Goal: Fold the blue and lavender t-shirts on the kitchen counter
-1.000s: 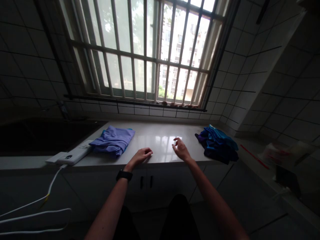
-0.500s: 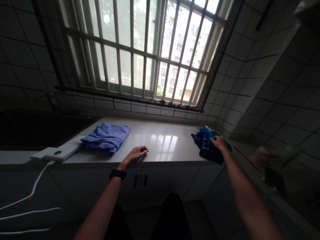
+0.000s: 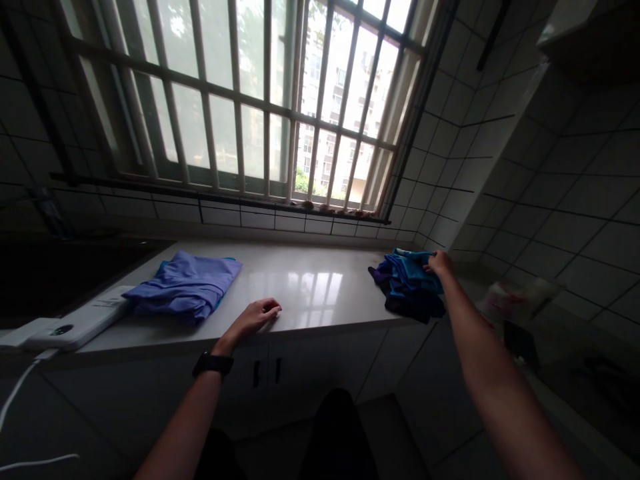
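A rumpled pile of dark and bright blue clothes (image 3: 407,283) lies at the right end of the white counter (image 3: 295,267). At its upper right side, my right hand (image 3: 440,263) pinches a fold of the bright blue cloth between thumb and fingers. My left hand (image 3: 256,316) rests by the counter's front edge, fingers loosely bent and apart, with nothing in them. To its left sits a folded purple cloth (image 3: 187,283), with a bit of turquoise fabric showing from under it. I cannot make out what kind of garments the pile holds.
A white power bank-like box (image 3: 93,319) with a cable (image 3: 17,380) lies left of the purple cloth. Behind it is a dark sink (image 3: 65,267). A barred window (image 3: 250,100) rises at the back. Blurred items (image 3: 515,300) stand on the right-hand counter.
My right hand has shifted to the pile's upper right edge, drawing the bright blue cloth with it. The view has turned slightly, sliding the scene left. My left hand keeps its bent pose.
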A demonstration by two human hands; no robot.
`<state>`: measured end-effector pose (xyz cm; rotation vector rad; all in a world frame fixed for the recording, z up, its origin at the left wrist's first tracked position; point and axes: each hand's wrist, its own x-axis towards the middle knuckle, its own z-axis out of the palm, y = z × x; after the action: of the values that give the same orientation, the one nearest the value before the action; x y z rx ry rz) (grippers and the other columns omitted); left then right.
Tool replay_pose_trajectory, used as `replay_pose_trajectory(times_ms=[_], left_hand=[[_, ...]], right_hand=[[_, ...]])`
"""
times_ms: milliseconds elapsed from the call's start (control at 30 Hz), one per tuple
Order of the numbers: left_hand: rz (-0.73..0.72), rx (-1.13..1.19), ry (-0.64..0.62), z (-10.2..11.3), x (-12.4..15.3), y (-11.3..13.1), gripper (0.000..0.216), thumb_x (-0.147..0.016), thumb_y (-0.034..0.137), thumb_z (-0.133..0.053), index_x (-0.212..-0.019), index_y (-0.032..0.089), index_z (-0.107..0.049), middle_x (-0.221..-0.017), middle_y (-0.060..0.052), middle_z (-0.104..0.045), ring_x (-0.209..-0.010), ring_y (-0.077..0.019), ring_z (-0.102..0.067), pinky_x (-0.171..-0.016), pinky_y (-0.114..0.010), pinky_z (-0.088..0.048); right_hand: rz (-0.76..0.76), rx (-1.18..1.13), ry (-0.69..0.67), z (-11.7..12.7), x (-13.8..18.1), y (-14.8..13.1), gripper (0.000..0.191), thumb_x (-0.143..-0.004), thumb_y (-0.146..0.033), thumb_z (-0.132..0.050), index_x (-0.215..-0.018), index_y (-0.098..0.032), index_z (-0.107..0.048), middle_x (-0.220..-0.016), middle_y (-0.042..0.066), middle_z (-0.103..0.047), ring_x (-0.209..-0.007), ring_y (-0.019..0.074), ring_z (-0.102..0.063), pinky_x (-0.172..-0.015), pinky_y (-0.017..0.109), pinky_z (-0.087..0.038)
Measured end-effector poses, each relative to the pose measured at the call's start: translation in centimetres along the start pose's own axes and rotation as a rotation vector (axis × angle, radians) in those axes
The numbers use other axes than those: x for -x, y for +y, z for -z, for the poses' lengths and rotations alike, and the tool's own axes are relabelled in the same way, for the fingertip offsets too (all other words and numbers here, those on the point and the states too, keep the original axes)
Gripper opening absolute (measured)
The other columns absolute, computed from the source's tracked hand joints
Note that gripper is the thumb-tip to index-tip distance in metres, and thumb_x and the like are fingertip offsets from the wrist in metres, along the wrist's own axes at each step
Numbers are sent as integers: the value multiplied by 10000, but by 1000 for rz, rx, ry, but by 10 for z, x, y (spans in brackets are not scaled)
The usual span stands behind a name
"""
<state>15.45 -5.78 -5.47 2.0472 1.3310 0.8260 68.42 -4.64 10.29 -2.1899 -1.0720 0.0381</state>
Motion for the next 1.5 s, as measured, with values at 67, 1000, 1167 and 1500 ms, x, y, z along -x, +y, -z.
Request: replay_pose_trajectory(times_ms=[67, 1000, 1167, 1500], left_hand=[[-2, 16, -4, -1, -2, -2, 470, -741, 633, -523, -822, 212, -715, -864, -81, -771, -838, -263, -689, -779, -334, -508], [32, 188, 46, -5, -1, -9, 938, -750, 705, -618, -1451, 89, -523, -805, -40, -726, -794, -261, -713, -800, -379, -535], [34, 211, 53, -7, -3, -12, 912, -730, 681, -637, -1418, 92, -531, -778, -24, -715, -769, -255, -717, -795, -381, -536], [20, 200, 42, -7, -4, -12, 559, -731, 615, -621, -1072, 173, -655, -704, -23, -702, -731, -253, -707, -760, -377, -529]], right_hand=[[90, -91, 12, 16, -10, -24, 415, -972, -115, -442, -1358, -92, -594, -1033, 148, -736, -712, 156, -670, -709, 274, -542], [1266, -485, 333, 22, 114, -261, 119, -1040, -181, -430, -1069, -192, -545, -1456, 160, -532, -1423, 182, -423, -1183, 394, -375], [1159, -230, 49, -34, 130, -224, 317, -1056, -207, -420, -798, -163, -598, -1412, 181, -588, -1074, 189, -642, -957, 327, -504], [648, 313, -274, -123, 169, -135, 394, -1096, -418, -399, -1228, -188, -690, -1121, 159, -764, -1059, 256, -721, -862, 294, -491]])
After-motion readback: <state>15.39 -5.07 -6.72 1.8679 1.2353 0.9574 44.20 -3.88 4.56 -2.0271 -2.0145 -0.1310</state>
